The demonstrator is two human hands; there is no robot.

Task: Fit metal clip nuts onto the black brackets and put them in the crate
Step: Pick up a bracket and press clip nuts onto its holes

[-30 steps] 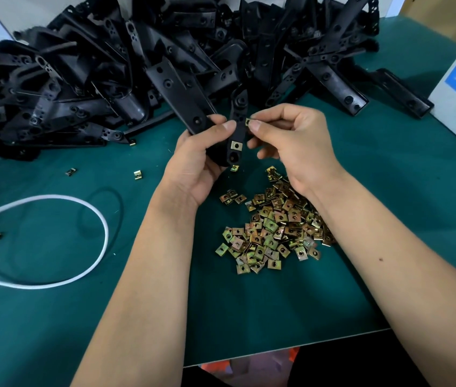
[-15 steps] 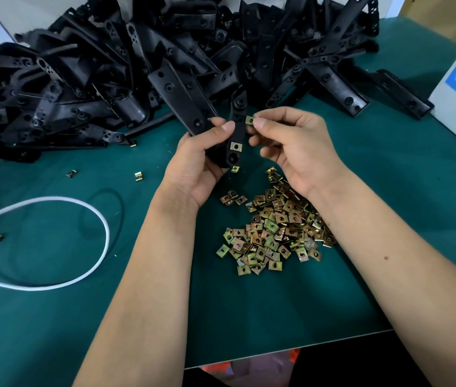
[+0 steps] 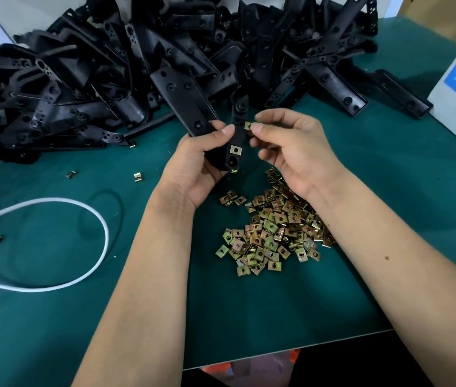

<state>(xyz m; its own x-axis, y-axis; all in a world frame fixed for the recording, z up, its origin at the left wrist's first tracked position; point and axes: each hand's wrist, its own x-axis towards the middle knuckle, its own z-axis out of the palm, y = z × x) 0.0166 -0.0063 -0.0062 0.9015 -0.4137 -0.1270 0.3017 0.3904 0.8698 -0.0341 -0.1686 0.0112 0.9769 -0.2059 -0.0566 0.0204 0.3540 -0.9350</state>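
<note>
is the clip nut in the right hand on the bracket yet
Not yet: the right hand pinches the clip nut beside the bracket edge.

- Left hand [image 3: 193, 166] is gripping black bracket [image 3: 235, 141], one fitted clip nut [image 3: 235, 150] showing on it.
- Right hand [image 3: 296, 152] is pinching a second clip nut [image 3: 248, 125] against the bracket's edge.
- Loose nut pile [image 3: 274, 227] is lying on green mat [image 3: 389, 191], bracket heap [image 3: 137, 65] behind.

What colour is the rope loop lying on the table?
White. The rope loop shows clearly in the head view, on the green table.
</note>
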